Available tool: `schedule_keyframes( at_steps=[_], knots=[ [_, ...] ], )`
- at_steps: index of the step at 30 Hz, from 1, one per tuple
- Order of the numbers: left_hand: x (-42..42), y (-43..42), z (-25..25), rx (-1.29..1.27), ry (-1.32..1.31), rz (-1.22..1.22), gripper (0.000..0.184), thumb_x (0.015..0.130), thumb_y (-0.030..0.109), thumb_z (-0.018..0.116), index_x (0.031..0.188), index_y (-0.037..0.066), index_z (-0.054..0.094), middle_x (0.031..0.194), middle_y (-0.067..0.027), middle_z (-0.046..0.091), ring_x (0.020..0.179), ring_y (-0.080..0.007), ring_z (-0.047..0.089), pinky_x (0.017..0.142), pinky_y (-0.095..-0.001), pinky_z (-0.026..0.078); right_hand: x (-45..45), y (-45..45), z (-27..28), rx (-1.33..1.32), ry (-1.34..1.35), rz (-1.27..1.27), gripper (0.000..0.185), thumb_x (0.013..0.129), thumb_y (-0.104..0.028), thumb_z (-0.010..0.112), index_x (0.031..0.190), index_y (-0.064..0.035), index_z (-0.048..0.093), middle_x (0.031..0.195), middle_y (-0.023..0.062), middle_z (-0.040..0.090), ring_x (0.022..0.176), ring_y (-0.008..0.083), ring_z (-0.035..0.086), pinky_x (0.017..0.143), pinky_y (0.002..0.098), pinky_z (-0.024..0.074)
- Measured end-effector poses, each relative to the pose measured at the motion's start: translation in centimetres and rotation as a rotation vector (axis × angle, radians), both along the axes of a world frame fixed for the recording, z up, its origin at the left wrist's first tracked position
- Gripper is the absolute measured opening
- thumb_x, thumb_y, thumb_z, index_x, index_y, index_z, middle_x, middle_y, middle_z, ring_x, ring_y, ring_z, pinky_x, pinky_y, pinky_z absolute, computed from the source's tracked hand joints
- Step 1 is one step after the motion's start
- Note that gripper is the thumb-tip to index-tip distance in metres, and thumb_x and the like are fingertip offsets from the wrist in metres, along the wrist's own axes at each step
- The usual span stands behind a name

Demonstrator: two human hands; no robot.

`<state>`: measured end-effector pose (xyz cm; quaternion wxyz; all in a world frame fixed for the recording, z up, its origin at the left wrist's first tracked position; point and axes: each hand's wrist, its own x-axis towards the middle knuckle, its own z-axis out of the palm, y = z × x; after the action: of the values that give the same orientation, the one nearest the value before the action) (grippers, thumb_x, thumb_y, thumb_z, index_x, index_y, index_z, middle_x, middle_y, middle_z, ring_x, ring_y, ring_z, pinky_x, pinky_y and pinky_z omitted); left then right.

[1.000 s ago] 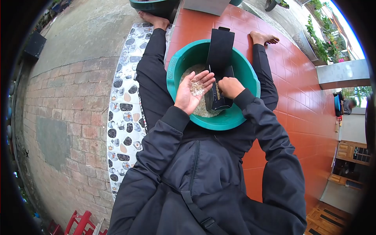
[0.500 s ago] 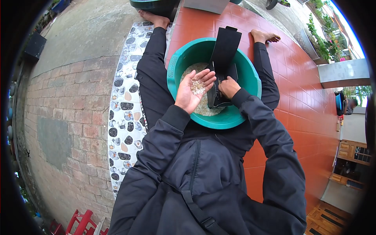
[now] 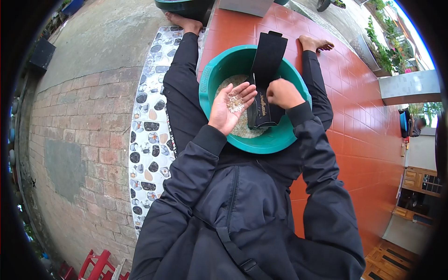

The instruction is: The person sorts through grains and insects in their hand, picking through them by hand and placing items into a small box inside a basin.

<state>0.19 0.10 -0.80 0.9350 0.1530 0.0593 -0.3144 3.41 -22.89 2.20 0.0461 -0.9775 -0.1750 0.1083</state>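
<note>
A green plastic basin (image 3: pixel 210 74) sits between my legs with pale grains that look like rice (image 3: pixel 247 128) in its bottom. Palm up over its left side, my left hand (image 3: pixel 228 108) holds a small heap of grains (image 3: pixel 235 103), its fingers stretched out. Inside the basin stands a black box (image 3: pixel 268 58) with its flap raised. Brownish bits (image 3: pixel 262 106) lie in the box. Over the box's right side is my right hand (image 3: pixel 284 93), closed with fingertips pinched together; whatever is between them is too small to make out.
My legs lie spread on both sides of the basin, on red floor tiles (image 3: pixel 345 135) and a pebble-patterned tile strip (image 3: pixel 149 140). Another dark basin (image 3: pixel 182 5) stands beyond my left foot. A red plastic chair (image 3: pixel 98 266) is at lower left. A person (image 3: pixel 417 126) is far right.
My right hand has risen out of the black box and moved up and right, uncovering the brownish bits inside. My left hand has stayed nearly still with the grains.
</note>
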Motion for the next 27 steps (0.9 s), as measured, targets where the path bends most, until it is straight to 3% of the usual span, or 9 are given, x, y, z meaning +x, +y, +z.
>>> schedule_keyframes(
  at_steps=[2,3,5,10,12,17,20,27],
  knots=[
    [0.2,0.1,0.2,0.002,0.024,0.005,0.049,0.104,0.031,0.037,0.131,-0.007,0.051,0.134,-0.0211,0.056,0.126,-0.0312,0.054,0.111,-0.0403,0.04,0.0,0.5,2.8,0.44,-0.117,-0.06,0.009,0.072,-0.009,0.072,0.076,-0.0006,0.072,0.073,0.0119,0.066,0.066,0.0249,0.064,0.064,0.0342,0.0517],
    [0.2,0.1,0.4,0.003,0.019,0.006,0.049,0.103,0.031,0.038,0.131,-0.007,0.05,0.135,-0.0213,0.055,0.127,-0.0321,0.052,0.112,-0.0408,0.04,-0.1,1.2,3.4,0.44,-0.124,-0.064,0.009,0.072,-0.009,0.072,0.076,-0.0006,0.072,0.073,0.0119,0.066,0.066,0.0249,0.064,0.064,0.0342,0.0517],
    [0.2,0.3,0.9,-0.03,0.03,0.017,0.05,0.103,0.031,0.039,0.132,-0.008,0.05,0.136,-0.022,0.054,0.129,-0.0332,0.051,0.113,-0.0415,0.039,0.1,3.2,3.7,0.787,-0.22,-0.206,0.012,0.079,-0.01,0.073,0.079,0.0021,0.07,0.071,0.0088,0.064,0.063,0.0161,0.06,0.06,0.0284,0.0484],
    [0.0,0.7,1.5,-0.145,0.057,0.07,0.053,0.102,0.035,0.042,0.133,-0.008,0.049,0.138,-0.0239,0.052,0.132,-0.0349,0.048,0.114,-0.0427,0.037,0.1,4.7,2.0,0.667,-0.352,-0.289,0.018,0.077,-0.016,0.077,0.078,0.0003,0.069,0.071,0.0093,0.065,0.063,0.0175,0.062,0.059,0.0291,0.0491],
    [0.1,0.7,1.3,-0.238,0.061,0.058,0.054,0.101,0.032,0.043,0.137,-0.009,0.046,0.144,-0.0248,0.046,0.137,-0.0385,0.041,0.117,-0.0451,0.033,-1.5,4.3,2.0,0.723,-0.385,-0.444,0.018,0.079,-0.015,0.076,0.077,0.0009,0.068,0.07,0.0094,0.064,0.061,0.0166,0.062,0.058,0.0278,0.0484],
    [0.1,0.5,0.9,-0.175,0.026,0.059,0.055,0.105,0.033,0.03,0.14,-0.008,0.042,0.148,-0.0229,0.041,0.141,-0.0374,0.035,0.119,-0.0446,0.029,-7.4,3.3,0.9,0.889,-0.362,-0.549,0.011,0.084,-0.008,0.073,0.085,0.002,0.068,0.072,0.006,0.065,0.062,0.0112,0.061,0.058,0.0251,0.0476],
    [0.1,0.2,0.7,-0.122,0.033,0.052,0.054,0.106,0.032,0.025,0.138,-0.007,0.044,0.146,-0.0232,0.044,0.139,-0.0366,0.039,0.117,-0.0438,0.032,-10.5,3.2,0.4,0.908,-0.35,-0.613,0.009,0.085,-0.006,0.072,0.086,0.0025,0.068,0.075,0.006,0.064,0.062,0.0112,0.059,0.058,0.0247,0.0468],
    [0.0,0.2,0.6,-0.055,-0.012,0.021,0.049,0.103,0.022,0.03,0.14,-0.008,0.041,0.148,-0.0225,0.041,0.141,-0.0364,0.034,0.118,-0.0446,0.03,-12.7,3.6,0.3,0.936,-0.364,-0.618,0.008,0.085,-0.005,0.071,0.087,0.0027,0.068,0.076,0.0067,0.063,0.063,0.0126,0.059,0.059,0.0249,0.047]
  ],
)
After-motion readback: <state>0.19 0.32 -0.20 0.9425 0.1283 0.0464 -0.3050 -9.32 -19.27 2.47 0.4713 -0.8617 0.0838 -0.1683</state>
